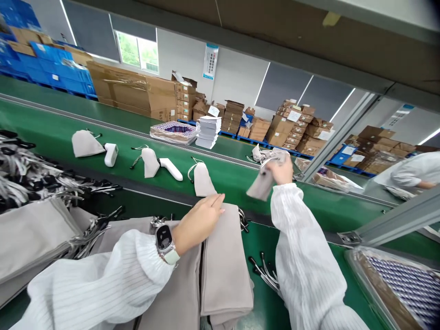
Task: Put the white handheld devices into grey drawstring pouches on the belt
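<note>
My right hand (282, 168) reaches over the green conveyor belt, its fingers closed on a beige drawstring pouch (260, 184) that hangs slightly blurred. My left hand (202, 221) has its fingers stretched out, over the upper end of a stack of beige pouches (227, 266). Just beyond its fingertips lies a single pouch (203, 179) on the belt. Farther left, another pouch (150, 162) touches a white handheld device (171, 169). At the far left a third pouch (86, 143) lies beside a white device with a small display (111, 155).
Piles of pouches with tangled cords (34, 169) cover the left side. A plastic-wrapped tray of striped items (405, 284) is at lower right, near a metal post (343, 133). Stacked white papers (208, 132) and a wrapped tray (173, 132) stand across the belt. A co-worker's sleeve (409, 172) shows right.
</note>
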`<action>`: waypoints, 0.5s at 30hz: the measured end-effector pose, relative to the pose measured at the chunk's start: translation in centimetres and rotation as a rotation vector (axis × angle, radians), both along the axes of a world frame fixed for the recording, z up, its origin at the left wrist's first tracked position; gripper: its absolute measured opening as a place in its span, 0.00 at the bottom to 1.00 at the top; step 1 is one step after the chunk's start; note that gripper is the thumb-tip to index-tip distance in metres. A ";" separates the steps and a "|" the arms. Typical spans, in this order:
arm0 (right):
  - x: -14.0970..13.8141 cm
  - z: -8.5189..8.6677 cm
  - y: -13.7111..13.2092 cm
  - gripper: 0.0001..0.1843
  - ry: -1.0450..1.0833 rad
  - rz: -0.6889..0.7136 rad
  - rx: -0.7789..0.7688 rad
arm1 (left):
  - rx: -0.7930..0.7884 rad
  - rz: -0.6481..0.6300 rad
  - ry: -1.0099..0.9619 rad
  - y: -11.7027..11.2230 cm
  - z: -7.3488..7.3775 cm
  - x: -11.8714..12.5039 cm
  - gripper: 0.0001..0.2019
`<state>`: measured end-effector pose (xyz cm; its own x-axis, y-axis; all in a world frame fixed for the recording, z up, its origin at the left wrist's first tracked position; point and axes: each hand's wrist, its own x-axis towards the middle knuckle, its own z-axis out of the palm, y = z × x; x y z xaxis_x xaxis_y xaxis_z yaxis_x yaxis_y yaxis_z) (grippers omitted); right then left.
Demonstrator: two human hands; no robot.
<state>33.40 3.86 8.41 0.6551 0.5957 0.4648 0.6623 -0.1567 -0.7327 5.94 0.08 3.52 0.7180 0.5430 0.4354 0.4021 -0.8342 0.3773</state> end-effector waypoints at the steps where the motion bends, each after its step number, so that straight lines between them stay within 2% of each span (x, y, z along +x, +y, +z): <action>1: 0.6 -1.4 0.3 0.22 -0.061 -0.065 -0.224 | 0.036 -0.006 0.055 0.2 -0.6 0.1 0.15; 2: 0.9 -2.9 0.6 0.22 -0.104 -0.095 -0.402 | 0.057 -0.001 0.093 0.2 -0.9 0.2 0.14; 3: 1.0 -4.4 0.9 0.22 -0.128 -0.098 -0.517 | 0.069 0.014 0.114 0.2 -1.1 0.2 0.13; 5: 0.5 -6.8 1.2 0.22 -0.152 -0.083 -0.595 | 0.100 0.061 0.124 0.0 -1.0 0.3 0.11; 7: -0.3 -7.8 1.5 0.25 -0.181 -0.095 -0.594 | 0.151 0.099 0.132 -0.4 -0.7 0.3 0.10; 9: -1.4 -7.6 2.0 0.29 -0.247 -0.105 -0.555 | 0.205 0.140 0.154 -0.9 -0.5 0.4 0.09; 10: -2.2 -7.3 2.4 0.29 -0.284 -0.059 -0.512 | 0.232 0.165 0.166 -1.2 -0.4 0.4 0.08; 13: -5.7 -6.2 4.2 0.24 -0.353 0.258 -0.370 | 0.312 0.225 0.187 -1.7 -0.2 0.4 0.08; 15: -9.0 -6.1 5.7 0.20 -0.353 0.470 -0.336 | 0.344 0.237 0.199 -1.9 -0.1 0.3 0.09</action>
